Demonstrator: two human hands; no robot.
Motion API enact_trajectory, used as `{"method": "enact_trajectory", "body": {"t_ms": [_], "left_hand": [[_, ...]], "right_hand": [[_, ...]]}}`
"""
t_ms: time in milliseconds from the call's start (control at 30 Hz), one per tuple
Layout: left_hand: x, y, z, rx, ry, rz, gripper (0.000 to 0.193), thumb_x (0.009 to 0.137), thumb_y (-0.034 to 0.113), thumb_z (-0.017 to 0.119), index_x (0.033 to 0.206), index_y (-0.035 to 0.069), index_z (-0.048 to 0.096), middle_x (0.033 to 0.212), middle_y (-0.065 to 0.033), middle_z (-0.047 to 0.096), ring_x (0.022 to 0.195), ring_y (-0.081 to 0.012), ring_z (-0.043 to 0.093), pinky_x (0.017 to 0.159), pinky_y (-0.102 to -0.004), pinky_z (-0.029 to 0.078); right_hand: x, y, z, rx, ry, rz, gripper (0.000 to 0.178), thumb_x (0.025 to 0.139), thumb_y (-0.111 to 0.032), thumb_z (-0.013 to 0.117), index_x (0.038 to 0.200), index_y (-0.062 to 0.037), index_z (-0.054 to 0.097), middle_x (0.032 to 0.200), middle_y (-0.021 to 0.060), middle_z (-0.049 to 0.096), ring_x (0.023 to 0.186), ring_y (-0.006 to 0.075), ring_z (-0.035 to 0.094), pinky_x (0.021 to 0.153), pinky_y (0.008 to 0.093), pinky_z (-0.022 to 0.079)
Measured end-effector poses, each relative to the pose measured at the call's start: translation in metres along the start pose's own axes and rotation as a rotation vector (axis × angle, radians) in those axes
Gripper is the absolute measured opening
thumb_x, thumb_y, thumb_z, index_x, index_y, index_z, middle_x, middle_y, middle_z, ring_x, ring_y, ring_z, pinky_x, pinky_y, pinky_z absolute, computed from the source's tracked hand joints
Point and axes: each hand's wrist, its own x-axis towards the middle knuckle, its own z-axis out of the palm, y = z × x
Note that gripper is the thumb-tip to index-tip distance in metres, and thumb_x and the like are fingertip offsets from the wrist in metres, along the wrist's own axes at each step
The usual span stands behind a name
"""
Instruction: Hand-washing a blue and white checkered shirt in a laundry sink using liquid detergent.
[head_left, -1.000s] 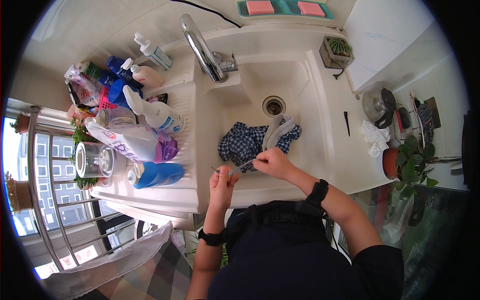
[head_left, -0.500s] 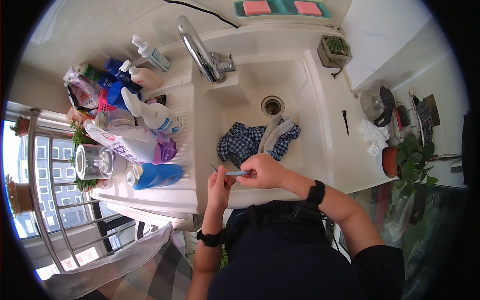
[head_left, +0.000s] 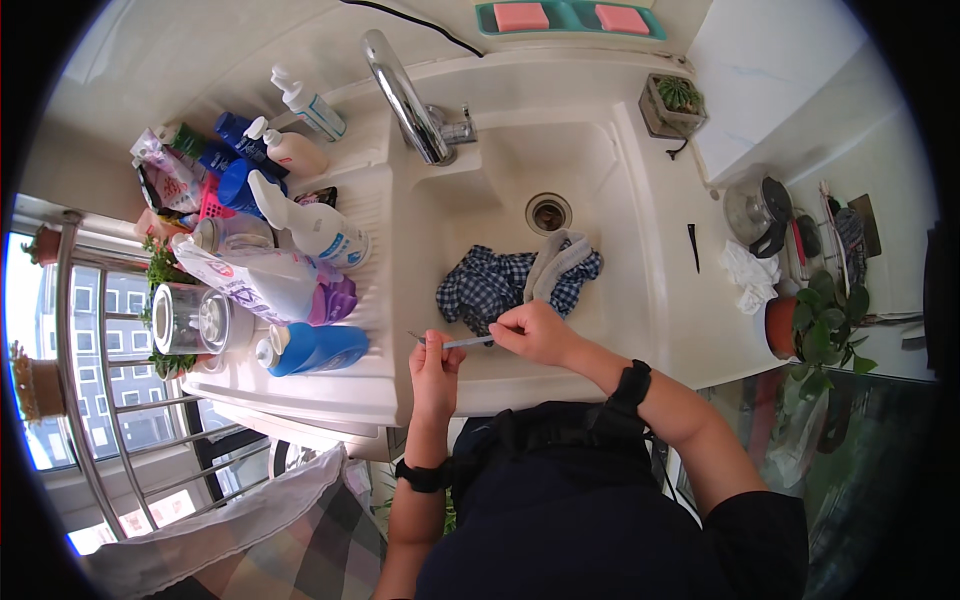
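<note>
Over the near edge of the sink [head_left: 615,340], a thin pale blue strip [head_left: 471,342] stretches between my two hands. My left hand [head_left: 434,378] pinches its left part, where a fine dark tip pokes out past the fingers. With closed fingers my right hand [head_left: 537,332] grips the other end. What exactly the strip is I cannot make out. Just beyond the hands, a crumpled blue-and-white checked cloth [head_left: 478,282] lies in the basin with a folded light grey cloth [head_left: 556,266] on it. My right hand overlaps the cloths' near edge in the view.
A chrome faucet [head_left: 404,97] rises behind the basin, near the drain [head_left: 549,213]. On the left ledge crowd a white spray bottle [head_left: 318,228], a blue bottle [head_left: 322,349] and several other containers. At right are a potted cactus [head_left: 674,105], crumpled tissue [head_left: 750,275] and a leafy plant [head_left: 825,325].
My hands have drawn slightly apart, the right one rising a little, and more of the strip shows between them. The whole view has shifted slightly. The cloths look unmoved in the basin.
</note>
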Motion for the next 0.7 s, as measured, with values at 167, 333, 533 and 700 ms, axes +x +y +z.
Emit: {"method": "enact_trajectory", "body": {"t_ms": [167, 333, 533, 700], "left_hand": [[0.003, -0.001, -0.013, -0.066, 0.066, 0.006, 0.032, 0.091, 0.025, 0.042, 0.064, 0.008, 0.040, 0.058, 0.0017, 0.034, 0.055, -0.0097, 0.032, 0.055, -0.0241, 0.032], [0.005, 0.001, -0.020, -0.062, 0.152, 0.010, 0.031, 0.091, 0.025, 0.044, 0.064, 0.009, 0.040, 0.056, 0.0022, 0.033, 0.053, -0.0094, 0.032, 0.053, -0.0245, 0.031], [0.004, 0.004, -0.019, -0.120, 0.147, -0.002, 0.028, 0.090, 0.026, 0.045, 0.068, 0.010, 0.041, 0.056, 0.0023, 0.033, 0.052, -0.0086, 0.030, 0.052, -0.0237, 0.029], [0.004, 0.006, -0.022, -0.094, 0.172, 0.032, 0.029, 0.090, 0.028, 0.045, 0.068, 0.009, 0.041, 0.056, 0.0023, 0.034, 0.052, -0.0085, 0.032, 0.052, -0.0238, 0.030]], "right_hand": [[-0.005, 0.018, -0.010, -0.044, 0.021, 0.033, 0.030, 0.078, -0.022, 0.055, 0.059, 0.0000, 0.053, 0.045, 0.0099, 0.042, 0.039, 0.0175, 0.035, 0.042, 0.0308, 0.029], [-0.005, 0.042, -0.018, -0.060, 0.089, 0.066, 0.034, 0.081, -0.025, 0.055, 0.058, 0.0005, 0.052, 0.045, 0.0103, 0.042, 0.040, 0.0172, 0.035, 0.042, 0.0306, 0.029], [-0.005, 0.046, -0.018, -0.066, 0.085, 0.066, 0.037, 0.082, -0.027, 0.054, 0.058, 0.0002, 0.051, 0.046, 0.0088, 0.044, 0.040, 0.0166, 0.036, 0.043, 0.0298, 0.030], [-0.004, 0.032, -0.017, 0.044, 0.027, 0.039, 0.032, 0.084, -0.025, 0.052, 0.061, -0.0025, 0.054, 0.050, 0.0056, 0.049, 0.046, 0.0177, 0.041, 0.047, 0.0284, 0.035]]}}
